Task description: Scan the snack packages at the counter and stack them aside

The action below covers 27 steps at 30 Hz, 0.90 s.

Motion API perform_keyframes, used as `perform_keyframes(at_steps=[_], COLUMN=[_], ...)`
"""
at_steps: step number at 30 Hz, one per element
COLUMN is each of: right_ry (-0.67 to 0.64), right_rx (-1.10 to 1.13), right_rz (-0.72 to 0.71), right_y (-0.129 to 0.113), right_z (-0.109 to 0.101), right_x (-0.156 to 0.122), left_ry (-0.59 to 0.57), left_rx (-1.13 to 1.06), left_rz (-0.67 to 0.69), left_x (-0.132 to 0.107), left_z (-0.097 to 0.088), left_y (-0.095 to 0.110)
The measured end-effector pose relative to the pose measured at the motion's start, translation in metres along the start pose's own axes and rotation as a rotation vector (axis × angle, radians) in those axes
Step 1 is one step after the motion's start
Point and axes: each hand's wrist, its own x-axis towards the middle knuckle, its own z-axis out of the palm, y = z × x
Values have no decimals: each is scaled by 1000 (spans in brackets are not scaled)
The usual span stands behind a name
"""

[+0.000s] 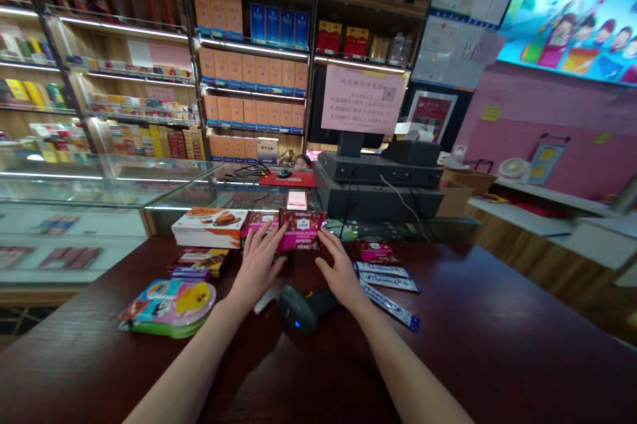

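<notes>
Both my hands rest on a dark wooden counter (497, 338). My left hand (259, 265) has its fingers stretched out onto the left end of a magenta chocolate bar (301, 230). My right hand (338, 268) touches the bar's right end with spread fingers. A black barcode scanner (301, 308) lies on the counter between my wrists. Left of the bar sits a white and orange box (209, 225) with another pink pack (259, 221) beside it.
Several blue stick packs (393, 284) and a small red pack (375, 251) lie to the right. A colourful round pack (172, 304) and dark bars (199, 261) lie left. A cash register (378, 182) stands behind, with glass display cases (99, 192) and stocked shelves beyond.
</notes>
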Motion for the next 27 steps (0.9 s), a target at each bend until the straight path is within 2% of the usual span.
perform_keyframes(at_steps=[5, 12, 19, 27], right_ry=[2, 32, 147, 198], right_rx=[9, -53, -136, -213], right_rz=[-56, -119, -231, -317], right_y=[3, 4, 2, 2], right_z=[5, 8, 6, -1], right_x=[-2, -3, -5, -7], left_ry=[129, 196, 196, 159], left_rx=[57, 82, 67, 42], left_rz=[39, 59, 76, 95], left_x=[-5, -9, -11, -13], left_z=[0, -2, -1, -1], left_y=[-6, -11, -7, -2])
